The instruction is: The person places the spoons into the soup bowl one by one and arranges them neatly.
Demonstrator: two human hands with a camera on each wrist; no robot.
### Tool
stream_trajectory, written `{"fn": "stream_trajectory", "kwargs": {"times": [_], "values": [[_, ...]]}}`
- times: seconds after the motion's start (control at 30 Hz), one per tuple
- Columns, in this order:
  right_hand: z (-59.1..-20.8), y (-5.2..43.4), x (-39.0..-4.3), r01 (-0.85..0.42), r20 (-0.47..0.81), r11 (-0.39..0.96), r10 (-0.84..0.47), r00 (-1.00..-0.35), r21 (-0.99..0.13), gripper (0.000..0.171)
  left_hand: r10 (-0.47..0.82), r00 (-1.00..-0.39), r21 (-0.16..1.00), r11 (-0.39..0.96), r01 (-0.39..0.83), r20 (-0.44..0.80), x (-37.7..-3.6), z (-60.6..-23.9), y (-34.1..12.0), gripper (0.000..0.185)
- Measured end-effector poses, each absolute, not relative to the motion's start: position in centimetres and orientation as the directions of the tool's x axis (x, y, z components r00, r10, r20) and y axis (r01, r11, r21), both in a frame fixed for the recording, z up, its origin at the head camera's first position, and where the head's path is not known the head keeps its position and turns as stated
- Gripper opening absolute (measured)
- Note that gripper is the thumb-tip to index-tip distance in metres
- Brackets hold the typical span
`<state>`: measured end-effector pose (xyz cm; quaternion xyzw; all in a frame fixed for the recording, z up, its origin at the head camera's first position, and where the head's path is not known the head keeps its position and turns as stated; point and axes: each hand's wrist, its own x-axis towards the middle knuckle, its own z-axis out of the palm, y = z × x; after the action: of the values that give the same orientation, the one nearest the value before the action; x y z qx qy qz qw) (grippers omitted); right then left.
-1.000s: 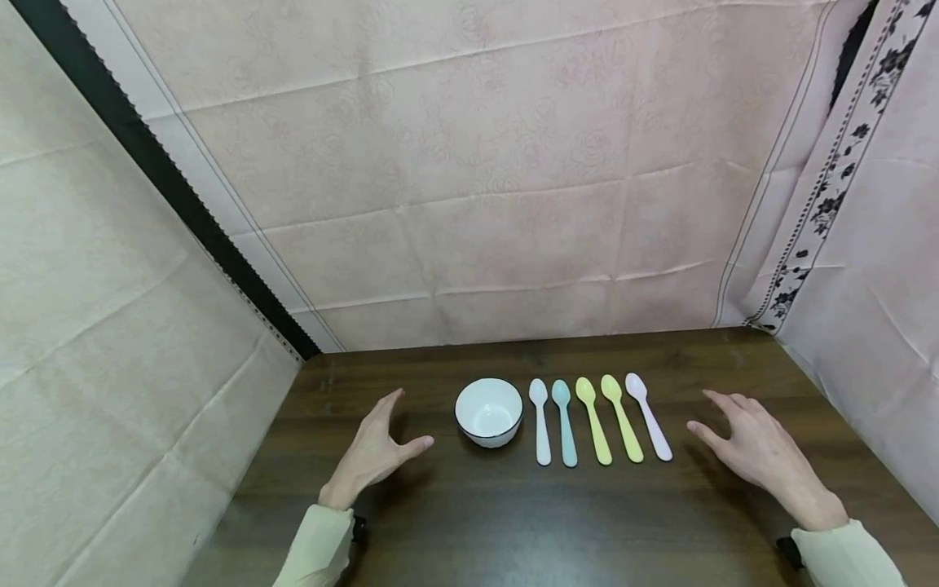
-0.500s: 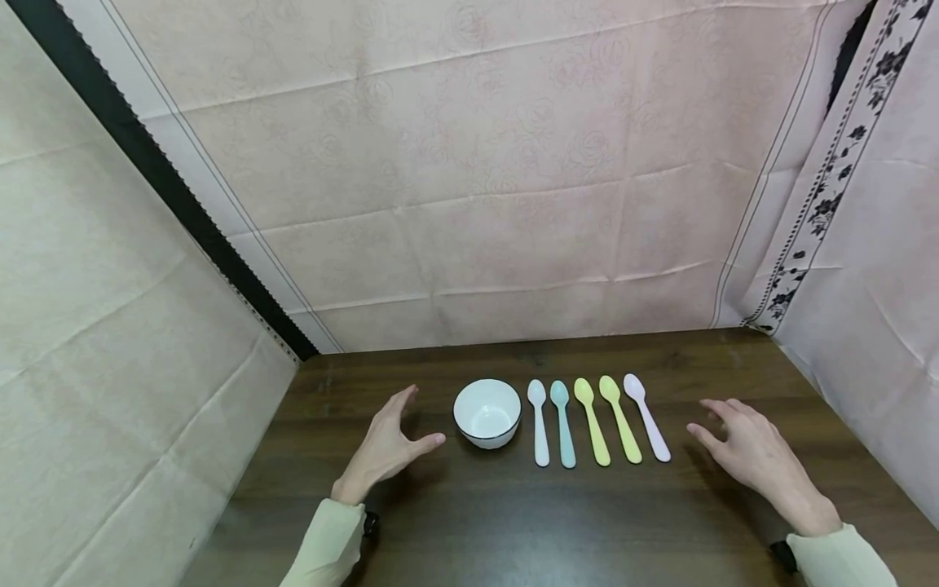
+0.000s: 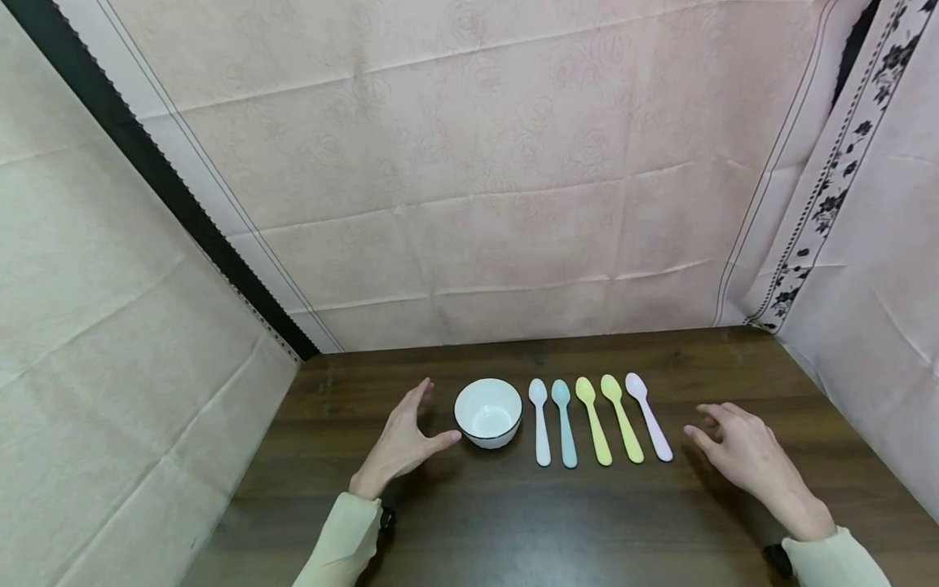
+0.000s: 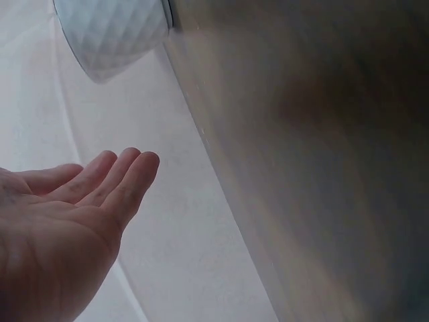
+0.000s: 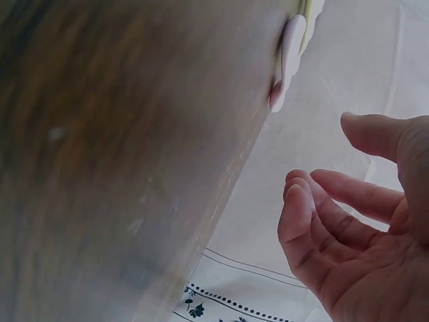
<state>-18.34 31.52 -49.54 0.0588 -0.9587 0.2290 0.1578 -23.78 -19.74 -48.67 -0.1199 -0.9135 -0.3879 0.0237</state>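
Note:
A white bowl (image 3: 488,412) with a dark rim stands on the brown table; its faceted outside shows in the left wrist view, where the bowl (image 4: 117,33) is cut off at the top. My left hand (image 3: 403,444) is just left of it, fingers spread, thumb tip right at the bowl's side. Right of the bowl, several spoons lie in a row: a white spoon (image 3: 540,420), a blue spoon (image 3: 564,422), two yellow-green spoons (image 3: 594,420) and a pale lilac spoon (image 3: 649,416). My right hand (image 3: 748,452) hovers right of the lilac spoon, fingers loosely bent, holding nothing.
The dark wooden table (image 3: 513,530) ends at a pale cloth (image 3: 477,204) hung behind it. More cloth (image 3: 132,342) covers the left side, and a cloth with a black floral border (image 3: 829,204) hangs at the right.
My left hand has moved right, from well apart to close beside the bowl. My right hand has shifted slightly and its fingers are bent more. Bowl and spoons stay put.

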Motion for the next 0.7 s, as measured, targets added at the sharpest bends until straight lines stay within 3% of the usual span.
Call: {"fn": "stream_trajectory", "kwargs": {"times": [0.7], "values": [[-49.6,30.9,-18.7,-0.162,0.243,0.89,-0.06,-0.968,-0.425,0.036,0.244,-0.963,0.675,0.691,0.258,0.118,-24.9,-49.5,-17.1,0.114]]}}
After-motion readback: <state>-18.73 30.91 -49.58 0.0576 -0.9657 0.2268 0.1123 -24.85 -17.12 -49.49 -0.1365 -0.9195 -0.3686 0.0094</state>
